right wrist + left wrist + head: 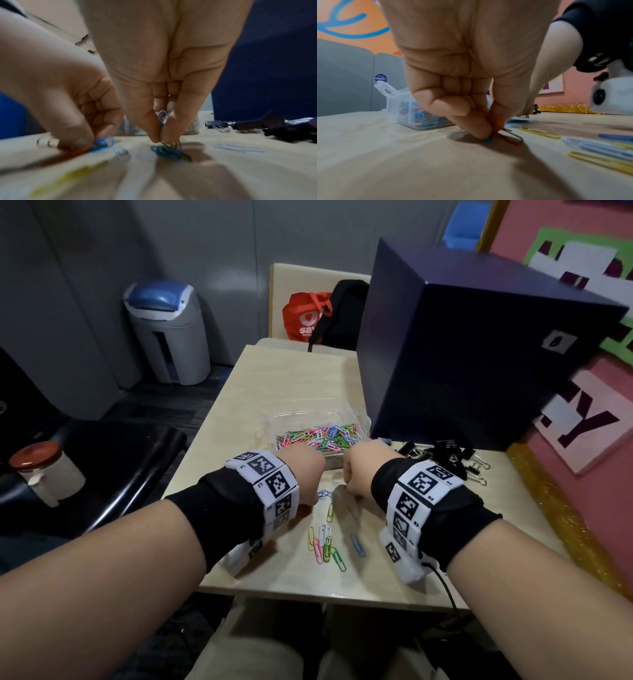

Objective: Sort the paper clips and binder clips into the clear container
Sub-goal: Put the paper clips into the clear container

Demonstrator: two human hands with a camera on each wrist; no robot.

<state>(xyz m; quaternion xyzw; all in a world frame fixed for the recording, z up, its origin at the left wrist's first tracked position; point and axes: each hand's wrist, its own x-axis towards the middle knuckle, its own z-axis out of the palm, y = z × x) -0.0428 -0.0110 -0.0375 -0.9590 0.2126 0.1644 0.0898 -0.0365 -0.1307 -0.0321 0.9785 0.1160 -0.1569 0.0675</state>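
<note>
A clear container holding several coloured paper clips stands mid-table, just beyond both hands. My left hand pinches an orange paper clip against the tabletop, a bit of blue clip beneath its fingertips. My right hand pinches a small bunch of blue, green and yellow paper clips at the table. Loose paper clips lie between my wrists. Black binder clips are piled to the right.
A large dark blue box stands at the table's right rear, close behind the binder clips. A pink board with a gold glitter edge borders the right. A bin and a red-lidded jar are off the table to the left.
</note>
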